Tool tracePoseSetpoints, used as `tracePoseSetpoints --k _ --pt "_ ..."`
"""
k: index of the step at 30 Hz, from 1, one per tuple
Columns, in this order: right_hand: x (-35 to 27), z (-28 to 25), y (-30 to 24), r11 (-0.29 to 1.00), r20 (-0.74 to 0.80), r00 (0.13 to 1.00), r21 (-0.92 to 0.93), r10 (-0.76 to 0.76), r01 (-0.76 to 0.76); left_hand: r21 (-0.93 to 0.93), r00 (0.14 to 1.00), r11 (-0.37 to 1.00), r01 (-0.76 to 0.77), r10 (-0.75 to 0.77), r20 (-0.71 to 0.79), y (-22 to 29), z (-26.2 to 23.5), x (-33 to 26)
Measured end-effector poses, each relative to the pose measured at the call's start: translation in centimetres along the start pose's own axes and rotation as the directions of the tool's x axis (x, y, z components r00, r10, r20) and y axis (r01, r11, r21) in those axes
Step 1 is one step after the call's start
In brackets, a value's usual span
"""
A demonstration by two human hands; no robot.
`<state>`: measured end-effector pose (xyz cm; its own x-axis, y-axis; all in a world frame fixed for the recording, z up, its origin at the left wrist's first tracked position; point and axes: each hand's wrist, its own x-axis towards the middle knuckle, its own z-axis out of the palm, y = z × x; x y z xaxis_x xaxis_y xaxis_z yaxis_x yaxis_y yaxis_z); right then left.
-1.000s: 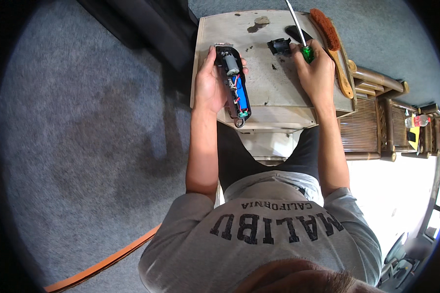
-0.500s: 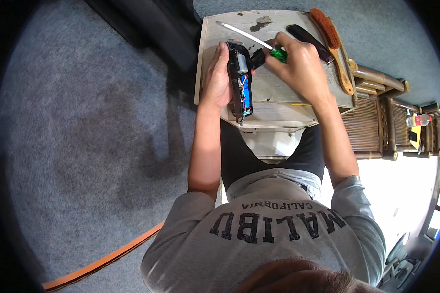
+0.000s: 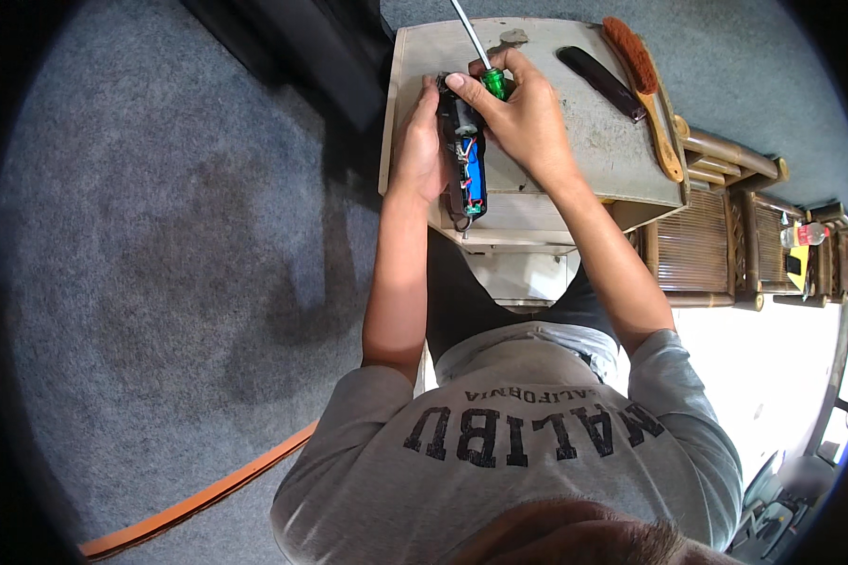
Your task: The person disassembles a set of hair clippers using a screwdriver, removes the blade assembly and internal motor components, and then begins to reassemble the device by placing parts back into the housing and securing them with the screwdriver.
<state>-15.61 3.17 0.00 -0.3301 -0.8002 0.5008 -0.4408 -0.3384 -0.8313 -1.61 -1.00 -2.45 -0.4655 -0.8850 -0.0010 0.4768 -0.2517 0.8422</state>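
Observation:
My left hand [image 3: 418,155] is closed round the side of an opened hair clipper [image 3: 473,174], held upright above the small table. Inside its black housing show a blue battery, thin wires and a motor, partly shaded. My right hand [image 3: 534,121] grips a screwdriver [image 3: 493,85] by its green handle, with the shaft pointing away from me. The thumb of that hand presses at the clipper's far end, where the blade head is mostly covered. Whether a small black part sits under the thumb I cannot tell. A dark cover shell [image 3: 601,83] lies to the right.
Beside the shell, along the right edge, rests a wooden-handled brush [image 3: 667,141] with orange bristles. The pale wooden table [image 3: 584,169] has a grey smudge at its far side. Bamboo furniture [image 3: 693,250] stands at the right, with a bottle [image 3: 806,234] on it.
My right hand has moved left to the clipper's far end, bringing the small black part it held. The screwdriver has swung to point more directly away. My left hand has barely moved.

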Motion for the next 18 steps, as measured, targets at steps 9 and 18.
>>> tracePoseSetpoints --k 9,18 --pt "-2.1 -1.7 0.3 0.983 0.166 0.986 0.182 -0.001 -0.03 -0.015 0.998 0.999 0.035 -0.036 -0.05 0.8 0.9 -0.7" --pt "-2.6 -3.0 1.2 0.978 0.264 0.942 0.075 -0.208 0.195 -0.079 0.997 0.994 0.076 -0.076 -0.006 0.6 -0.5 -0.3"
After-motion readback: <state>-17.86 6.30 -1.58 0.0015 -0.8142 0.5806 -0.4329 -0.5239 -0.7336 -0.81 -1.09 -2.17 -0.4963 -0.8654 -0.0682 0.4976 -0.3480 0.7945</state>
